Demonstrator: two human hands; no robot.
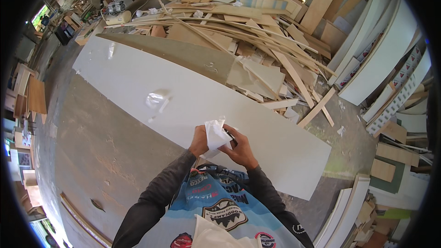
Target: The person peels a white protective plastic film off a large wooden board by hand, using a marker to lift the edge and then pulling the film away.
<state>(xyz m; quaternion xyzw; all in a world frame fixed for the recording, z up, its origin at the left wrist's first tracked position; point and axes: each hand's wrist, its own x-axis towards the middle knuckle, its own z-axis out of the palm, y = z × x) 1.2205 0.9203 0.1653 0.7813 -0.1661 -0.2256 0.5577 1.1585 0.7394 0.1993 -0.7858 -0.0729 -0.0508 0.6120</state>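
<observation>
Just in front of my body, both hands meet around a crumpled white sheet point(215, 134), thin like paper or plastic film. My left hand point(198, 141) is closed on its left side, with most fingers hidden behind it. My right hand point(240, 149) curls round the other side, and a small dark object point(229, 134) shows between thumb and fingers; its kind is not clear. Below the hands lies a long white panel point(197, 89), slanting from far left to near right. A scrap of clear plastic point(157, 101) rests on it, and another shiny scrap point(111, 50) lies toward its far end.
A large heap of wood offcuts and strips point(257, 32) rises behind the panel. Curved white boards point(381, 55) lean at the right. Left of the panel spreads a brown-grey surface point(115, 128). A small compressor point(117, 13) stands at the far left.
</observation>
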